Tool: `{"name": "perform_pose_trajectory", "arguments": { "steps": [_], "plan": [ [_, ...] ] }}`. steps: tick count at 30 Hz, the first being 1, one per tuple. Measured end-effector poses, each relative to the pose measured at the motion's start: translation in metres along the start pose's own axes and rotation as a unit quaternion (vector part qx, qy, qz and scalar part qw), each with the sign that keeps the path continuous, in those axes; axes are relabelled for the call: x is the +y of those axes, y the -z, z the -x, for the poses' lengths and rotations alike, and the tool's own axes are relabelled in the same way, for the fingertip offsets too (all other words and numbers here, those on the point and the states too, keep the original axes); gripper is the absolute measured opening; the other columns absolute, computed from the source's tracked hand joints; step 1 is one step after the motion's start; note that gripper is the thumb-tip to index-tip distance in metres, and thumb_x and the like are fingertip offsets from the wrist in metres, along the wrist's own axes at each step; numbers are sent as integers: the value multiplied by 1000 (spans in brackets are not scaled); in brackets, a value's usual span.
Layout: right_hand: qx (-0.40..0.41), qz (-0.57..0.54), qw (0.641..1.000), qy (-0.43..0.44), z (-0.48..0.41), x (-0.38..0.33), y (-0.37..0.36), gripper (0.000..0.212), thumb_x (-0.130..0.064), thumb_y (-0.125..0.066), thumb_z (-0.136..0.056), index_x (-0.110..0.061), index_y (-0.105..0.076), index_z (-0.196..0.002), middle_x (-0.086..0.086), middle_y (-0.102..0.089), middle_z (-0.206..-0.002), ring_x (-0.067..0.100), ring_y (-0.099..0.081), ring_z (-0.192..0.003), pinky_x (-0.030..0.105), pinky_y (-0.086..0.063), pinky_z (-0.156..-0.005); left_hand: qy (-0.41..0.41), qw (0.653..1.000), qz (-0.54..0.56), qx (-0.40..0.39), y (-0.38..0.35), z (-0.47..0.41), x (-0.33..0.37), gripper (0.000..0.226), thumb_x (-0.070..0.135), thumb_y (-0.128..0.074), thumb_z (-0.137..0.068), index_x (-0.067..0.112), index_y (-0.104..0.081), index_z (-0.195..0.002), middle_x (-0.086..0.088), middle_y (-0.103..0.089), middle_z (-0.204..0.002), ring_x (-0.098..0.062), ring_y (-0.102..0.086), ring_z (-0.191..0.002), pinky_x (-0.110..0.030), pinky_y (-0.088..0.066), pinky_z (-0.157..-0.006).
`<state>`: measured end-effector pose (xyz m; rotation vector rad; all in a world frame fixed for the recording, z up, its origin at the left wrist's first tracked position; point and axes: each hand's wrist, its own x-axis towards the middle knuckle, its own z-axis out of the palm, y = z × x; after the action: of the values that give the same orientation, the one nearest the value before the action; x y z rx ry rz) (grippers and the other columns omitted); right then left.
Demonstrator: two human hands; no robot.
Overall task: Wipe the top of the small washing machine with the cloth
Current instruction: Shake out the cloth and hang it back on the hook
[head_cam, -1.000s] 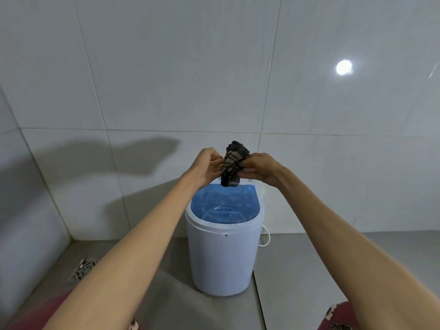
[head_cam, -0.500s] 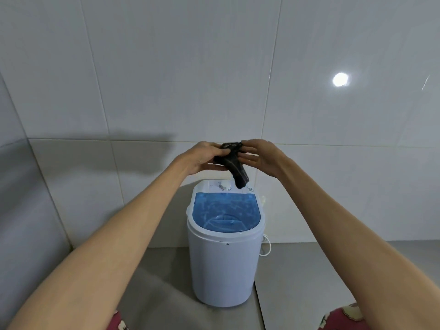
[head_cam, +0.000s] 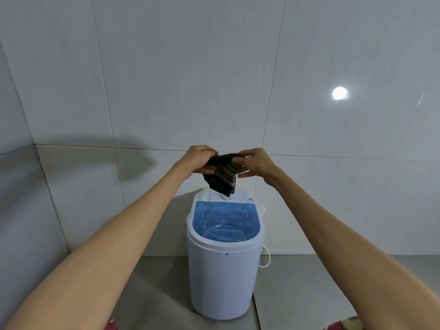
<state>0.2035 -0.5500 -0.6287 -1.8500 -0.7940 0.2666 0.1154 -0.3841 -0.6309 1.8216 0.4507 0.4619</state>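
Observation:
A small white washing machine [head_cam: 223,277] stands on the grey floor against the tiled wall, its clear blue lid [head_cam: 225,221] shut, with a white control panel and knob [head_cam: 225,196] at the back. A dark striped cloth [head_cam: 222,178] hangs in the air above that knob. My left hand [head_cam: 198,160] grips the cloth's upper left edge and my right hand [head_cam: 256,163] grips its upper right edge. The cloth's lower tip hangs just over the knob; I cannot tell whether it touches.
White wall tiles [head_cam: 214,79] rise right behind the machine, and a side wall [head_cam: 21,210] closes in on the left. A white cord [head_cam: 266,258] loops at the machine's right side. Grey floor [head_cam: 297,294] lies around it.
Both hands have spread a little apart at the top, and the cloth has opened from a bunched lump into a hanging flap. The view has tilted upward.

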Motion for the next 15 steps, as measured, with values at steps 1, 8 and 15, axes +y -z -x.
{"name": "perform_pose_trajectory", "arguments": {
  "steps": [1,8,15],
  "plan": [
    [11,-1,1000,10,-2,-3,2,26,-9,-66,-91,2,-68,-115,22,-71,-100,29,-72,-84,35,-62,-74,-3,998,-56,-5,-1,4,4,23,17,-49,-99,13,-67,-112,-14,-69,-110,-22,-72,-85,-28,-62,-64],
    [39,1,998,42,-4,-18,23,22,2,-68,-86,-2,-71,-107,12,-67,-87,28,-68,-85,35,-61,-78,-55,948,-308,-54,-1,3,29,41,47,-61,-92,23,-66,-125,-2,-62,-126,-20,-55,-108,-29,-47,-78],
    [55,43,997,27,-11,-24,33,30,0,-71,-77,-11,-65,-104,22,-74,-96,23,-66,-77,46,-56,-88,-117,972,-197,-52,-15,4,40,15,21,-72,-86,12,-73,-98,-8,-75,-99,-15,-71,-91,-34,-54,-83]
  ]
}}
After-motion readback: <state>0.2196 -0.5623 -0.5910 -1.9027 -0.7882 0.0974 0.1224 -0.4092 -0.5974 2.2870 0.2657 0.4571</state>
